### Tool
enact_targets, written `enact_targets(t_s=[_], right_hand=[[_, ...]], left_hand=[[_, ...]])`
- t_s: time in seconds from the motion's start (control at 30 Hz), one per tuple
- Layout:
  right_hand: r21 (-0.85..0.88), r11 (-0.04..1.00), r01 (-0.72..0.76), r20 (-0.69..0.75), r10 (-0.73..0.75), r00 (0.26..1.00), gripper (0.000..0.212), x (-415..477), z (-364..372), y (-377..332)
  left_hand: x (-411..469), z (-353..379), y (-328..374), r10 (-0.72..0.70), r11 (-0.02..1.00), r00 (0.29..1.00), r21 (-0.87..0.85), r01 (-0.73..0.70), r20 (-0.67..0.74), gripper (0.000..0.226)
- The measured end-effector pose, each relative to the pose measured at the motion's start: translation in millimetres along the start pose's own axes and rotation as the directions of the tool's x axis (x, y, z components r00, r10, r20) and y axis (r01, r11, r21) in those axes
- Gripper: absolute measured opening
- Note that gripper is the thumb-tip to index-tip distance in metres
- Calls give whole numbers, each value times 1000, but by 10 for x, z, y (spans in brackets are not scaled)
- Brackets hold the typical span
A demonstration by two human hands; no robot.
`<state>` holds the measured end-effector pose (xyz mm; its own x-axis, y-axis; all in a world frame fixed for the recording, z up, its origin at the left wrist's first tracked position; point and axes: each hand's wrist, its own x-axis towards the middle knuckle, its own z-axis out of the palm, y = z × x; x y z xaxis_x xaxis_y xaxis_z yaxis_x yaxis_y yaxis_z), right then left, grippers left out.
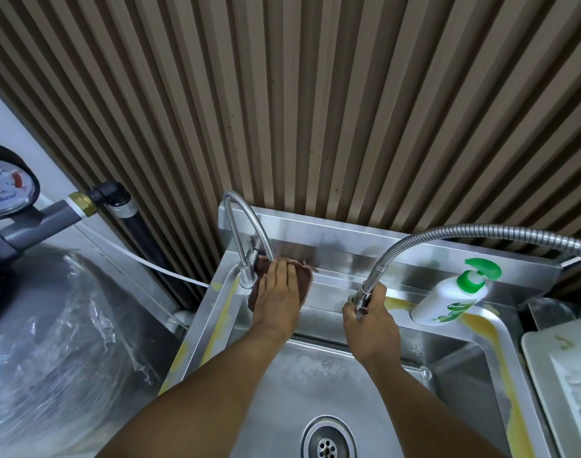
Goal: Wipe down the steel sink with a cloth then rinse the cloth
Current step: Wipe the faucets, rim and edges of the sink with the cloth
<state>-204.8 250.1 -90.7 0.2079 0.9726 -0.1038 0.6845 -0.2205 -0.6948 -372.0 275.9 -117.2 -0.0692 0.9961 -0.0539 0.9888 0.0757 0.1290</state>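
From the head camera, looking down, the steel sink point(315, 385) filled the lower middle of the view, with its round drain point(327, 441) at the bottom edge. The brown cloth point(305, 280) lay on the back ledge of the sink at the left corner, touching the base of a thin curved tap point(249, 223). The left hand point(279, 292) lay flat on top of the cloth, its fingers point(280, 268) straight and close together, pressing it against the steel.

The right hand point(371, 328) was further right along the same ledge, well apart from the cloth. Its fingers were curled tight round the end of a flexible metal hose point(447, 236) that arched in from the right edge. The nozzle was mostly hidden in the fist, so which way it pointed could not be told.

Just right of that hand a white soap bottle point(454, 299) with a green pump stood on the sink's rim. Yellowish streaks point(480, 320) ran along the rim on both sides. A white tray point(560, 375) sat at the far right. On the left were a plastic-wrapped tank point(51, 342) and 1 pressure gauge point(5, 186). A brown slatted wall point(315, 94) rose behind.
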Motion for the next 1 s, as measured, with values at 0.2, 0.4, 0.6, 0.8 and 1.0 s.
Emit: enact_targets(t_s=[0.2, 0.4, 0.6, 0.8, 1.0], right_hand=[[7, 1000, 14, -10, -14, 1000, 28, 18, -8, 24], [5, 999, 47, -25, -47, 999, 28, 36, 13, 64], [-4, 999, 47, -36, -47, 998, 28, 40, 25, 71], [-8, 999, 32, -10, -32, 999, 28, 33, 10, 54], [-9, 999, 41, 0, -41, 999, 31, 17, -5, 49]], left_hand=[[20, 42, 65, -83, 997, 997, 6, 83, -5, 84], [-54, 82, 181, -127, 992, 992, 8, 127, -3, 74], [-158, 29, 286, -128, 991, 992, -40, 128, -9, 71], [-254, -7, 464, 156, 982, 988, -111, -154, 3, 75], [-204, -26, 269, 352, 932, 936, -101, -347, 30, 80]])
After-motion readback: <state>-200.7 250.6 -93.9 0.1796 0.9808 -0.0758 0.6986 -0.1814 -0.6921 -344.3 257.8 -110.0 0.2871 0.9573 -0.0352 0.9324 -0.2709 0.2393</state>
